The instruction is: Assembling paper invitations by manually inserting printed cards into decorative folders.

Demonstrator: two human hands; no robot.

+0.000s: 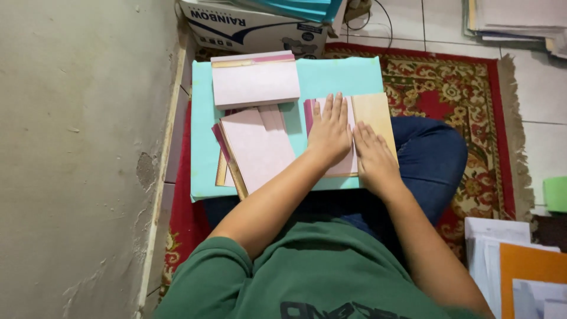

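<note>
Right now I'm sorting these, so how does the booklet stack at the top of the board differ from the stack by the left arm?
The top stack lies square to the teal board; the lower stack sits tilted. The top stack is tidy; the lower stack is fanned, with tan edges showing. Both have pale pink covers, and neither is touched.

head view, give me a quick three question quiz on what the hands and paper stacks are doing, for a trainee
1. True or false: both hands lie flat on the same stack of paper.
2. Which board do the stacks rest on? A) a turquoise board B) a black board C) a glass board
3. Fill in: the cardboard box stands at the ___ edge of the board.

Key:
1. True: the left hand and right hand press the pink and tan stack.
2. A: the turquoise board also carries a pink stack and a fanned pink stack.
3. Far: the cardboard box.
</note>
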